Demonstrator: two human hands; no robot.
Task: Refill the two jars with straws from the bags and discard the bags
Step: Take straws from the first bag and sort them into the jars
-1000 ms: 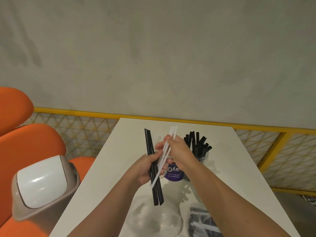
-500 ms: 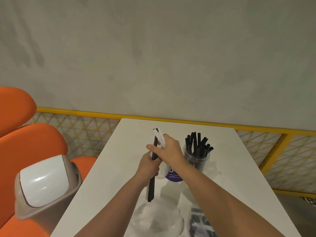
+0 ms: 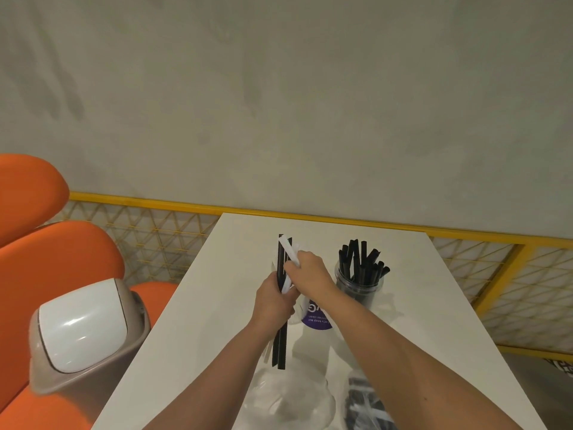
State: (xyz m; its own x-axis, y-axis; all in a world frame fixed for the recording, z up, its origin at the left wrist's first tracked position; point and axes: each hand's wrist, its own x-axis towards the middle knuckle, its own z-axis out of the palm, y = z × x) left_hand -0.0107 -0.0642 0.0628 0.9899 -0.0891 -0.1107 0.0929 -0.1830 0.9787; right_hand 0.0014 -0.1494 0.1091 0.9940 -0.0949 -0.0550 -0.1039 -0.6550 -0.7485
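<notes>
– Over the counter's middle, which step?
– Sorting, I'd say. Left hand grips black straws; right hand pinches white straws.
– Next?
– Probably whites into the labelled jar underneath. Bags lie at the near edge.

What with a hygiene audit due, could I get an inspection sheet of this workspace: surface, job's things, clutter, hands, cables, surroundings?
Surface: white table, no spills visible.
Job's things: clear jar holds upright black straws; labelled jar mostly hidden behind the hands; crumpled clear bag and second bag with dark straws inside, both at the near edge.
Clutter: nothing seen.
Hands: left hand grips a black straw bundle; right hand pinches white straws beside it.
Cables: nothing seen.
Surroundings: swing-lid bin left of the table, orange seats, yellow railing, grey wall.
</notes>
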